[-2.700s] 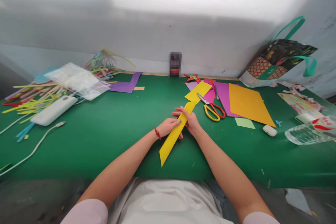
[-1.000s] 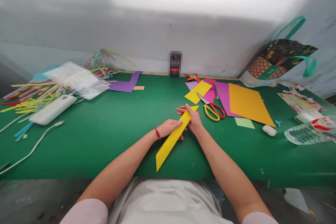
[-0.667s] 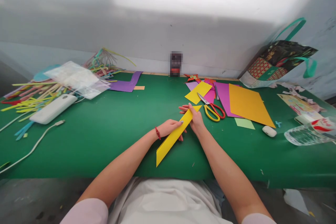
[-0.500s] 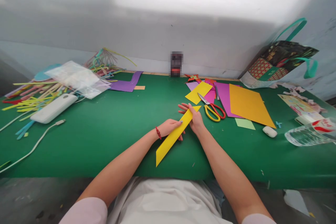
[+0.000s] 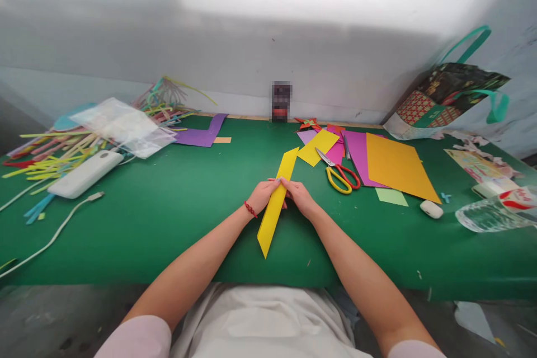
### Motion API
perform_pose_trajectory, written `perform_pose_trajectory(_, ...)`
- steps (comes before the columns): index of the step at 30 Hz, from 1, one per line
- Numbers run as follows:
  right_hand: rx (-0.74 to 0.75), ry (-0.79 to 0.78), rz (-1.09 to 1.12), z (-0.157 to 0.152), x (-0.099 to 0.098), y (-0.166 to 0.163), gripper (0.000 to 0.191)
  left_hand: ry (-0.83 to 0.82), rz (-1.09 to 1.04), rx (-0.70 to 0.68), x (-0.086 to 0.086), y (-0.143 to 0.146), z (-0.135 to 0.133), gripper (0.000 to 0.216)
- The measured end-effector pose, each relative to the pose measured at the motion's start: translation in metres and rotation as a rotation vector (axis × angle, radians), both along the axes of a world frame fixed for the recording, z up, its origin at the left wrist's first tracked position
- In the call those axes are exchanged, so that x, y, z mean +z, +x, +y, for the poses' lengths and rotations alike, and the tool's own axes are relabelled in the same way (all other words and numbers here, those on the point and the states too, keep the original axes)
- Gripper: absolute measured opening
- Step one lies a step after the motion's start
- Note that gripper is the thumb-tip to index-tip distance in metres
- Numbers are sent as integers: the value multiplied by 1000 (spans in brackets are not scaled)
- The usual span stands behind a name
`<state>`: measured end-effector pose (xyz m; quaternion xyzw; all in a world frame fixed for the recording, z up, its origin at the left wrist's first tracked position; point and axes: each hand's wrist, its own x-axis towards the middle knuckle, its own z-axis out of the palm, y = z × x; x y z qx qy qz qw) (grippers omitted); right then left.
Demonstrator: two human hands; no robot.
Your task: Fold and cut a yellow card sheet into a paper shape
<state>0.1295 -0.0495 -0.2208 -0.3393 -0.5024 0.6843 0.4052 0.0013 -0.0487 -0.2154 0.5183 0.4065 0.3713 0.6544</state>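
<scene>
A long folded strip of yellow paper [image 5: 275, 206] with slanted ends is held between my two hands above the green table. My left hand [image 5: 262, 193], with a red bead bracelet on its wrist, grips the strip's left edge near its middle. From the other side my right hand [image 5: 298, 197] pinches the same part, and the thumbs meet on top. Some fingers are hidden beneath the paper. Scissors [image 5: 338, 172] with one yellow and one red handle lie open to the right, next to a smaller yellow sheet [image 5: 318, 147].
Orange-yellow paper [image 5: 398, 168] overlaps purple sheets on the right, near a white earphone case [image 5: 431, 209] and a clear plastic bottle [image 5: 493, 212]. Coloured strips [image 5: 62, 148], a white power bank [image 5: 86, 173] and purple paper [image 5: 197, 137] lie left. A bag [image 5: 440, 100] stands back right.
The yellow strip has turned steeper, its far end swinging left. My right hand has slid down from the far end to the middle, beside my left hand.
</scene>
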Motion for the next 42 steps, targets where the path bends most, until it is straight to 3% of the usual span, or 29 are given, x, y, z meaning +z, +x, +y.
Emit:
perform_pose_trajectory(9,-80,-57,-19,3,-6,4,46,-41,-24,-29,2,0,0,49)
perform_pose_trajectory(18,-158,-95,49,0,6,5,31,-88,-24,-237,2,1,-7,54)
perform_pose_trajectory(24,-180,-65,-5,0,5,7,30,-99,15,-246,-1,4,-5,59)
perform_pose_trajectory(31,-260,-29,10,3,7,9,30,-96,7,-359,-3,2,-6,64)
perform_pose_trajectory(42,-227,-80,46,5,3,9,29,-83,29,-334,-5,2,-6,61)
